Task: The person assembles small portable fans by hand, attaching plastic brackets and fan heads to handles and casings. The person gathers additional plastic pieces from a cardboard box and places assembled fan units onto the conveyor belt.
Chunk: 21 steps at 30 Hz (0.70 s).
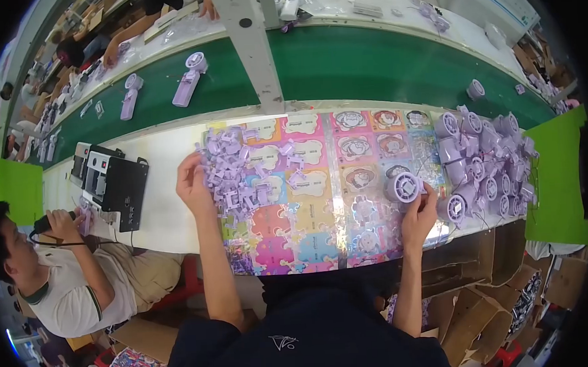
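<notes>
My right hand [421, 218] grips a round lavender fan head [404, 188] by its lower right side, above the right part of a colourful printed sheet. My left hand [193, 182] is at the left edge of a pile of small lavender plastic parts [237, 176]. Its fingers are curled together against the pile's edge, and whatever they pinch is hidden. The printed sheet [315, 212], with its cartoon panels, lies under the pile and reaches across the table in front of me.
Many lavender fan heads with thin wires [485, 160] are heaped at the right. A green conveyor belt [367, 63] runs beyond the table, carrying handheld fans [190, 79]. A grey post [250, 46] rises at the table's far edge. Left are a black machine [125, 192] and a seated co-worker [66, 275].
</notes>
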Available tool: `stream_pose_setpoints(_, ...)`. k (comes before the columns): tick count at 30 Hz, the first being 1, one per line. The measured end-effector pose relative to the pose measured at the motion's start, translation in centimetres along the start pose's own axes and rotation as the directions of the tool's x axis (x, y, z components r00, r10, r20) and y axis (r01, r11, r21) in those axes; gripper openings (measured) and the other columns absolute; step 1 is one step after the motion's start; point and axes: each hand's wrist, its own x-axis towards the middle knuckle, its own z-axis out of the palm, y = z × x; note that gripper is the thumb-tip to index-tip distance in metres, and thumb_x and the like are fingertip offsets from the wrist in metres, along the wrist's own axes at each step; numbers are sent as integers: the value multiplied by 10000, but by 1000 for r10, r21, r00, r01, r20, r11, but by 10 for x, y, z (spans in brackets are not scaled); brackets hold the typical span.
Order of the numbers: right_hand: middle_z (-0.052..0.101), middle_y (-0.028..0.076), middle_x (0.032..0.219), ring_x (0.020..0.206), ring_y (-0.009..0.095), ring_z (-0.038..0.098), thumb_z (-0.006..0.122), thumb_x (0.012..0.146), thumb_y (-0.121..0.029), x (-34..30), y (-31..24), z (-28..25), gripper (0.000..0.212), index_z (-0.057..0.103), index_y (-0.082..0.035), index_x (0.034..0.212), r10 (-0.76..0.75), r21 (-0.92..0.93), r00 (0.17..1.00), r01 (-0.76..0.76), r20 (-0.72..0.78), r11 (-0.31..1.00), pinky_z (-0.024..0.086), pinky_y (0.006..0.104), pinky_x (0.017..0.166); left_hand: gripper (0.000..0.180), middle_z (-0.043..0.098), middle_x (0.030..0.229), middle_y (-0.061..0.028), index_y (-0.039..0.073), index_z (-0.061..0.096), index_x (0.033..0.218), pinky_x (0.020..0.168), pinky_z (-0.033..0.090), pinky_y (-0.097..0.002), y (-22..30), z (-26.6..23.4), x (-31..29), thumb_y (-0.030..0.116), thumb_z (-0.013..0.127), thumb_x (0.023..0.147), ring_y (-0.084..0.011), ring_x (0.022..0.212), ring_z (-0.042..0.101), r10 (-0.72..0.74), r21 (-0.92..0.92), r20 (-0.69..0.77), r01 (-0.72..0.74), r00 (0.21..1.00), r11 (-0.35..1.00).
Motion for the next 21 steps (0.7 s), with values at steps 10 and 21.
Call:
stream_pose_setpoints(10, 564, 51, 757, 675, 138, 511, 548, 996, -86, 6, -3, -5, 284, 590, 10, 1260, -16, -4, 1000, 16, 8, 1000, 431, 292, 638, 141, 661, 1037, -98, 31, 698, 1024, 907, 471, -354, 8, 7, -7, 113, 674, 912, -248, 1028, 593, 161, 626, -107, -59, 981, 777)
stream_pose_setpoints(21, 564, 45, 769, 682, 123, 509, 551, 996, -79, 5, -1, -6, 280, 593, 7, 1259, 4, -8, 1000, -4, 18, 1000, 428, 283, 637, 138, 669, 1019, -95, 29, 691, 1035, 897, 479, -346, 8, 7, -9, 73, 656, 909, -241, 994, 607, 189, 638, -80, -95, 979, 764)
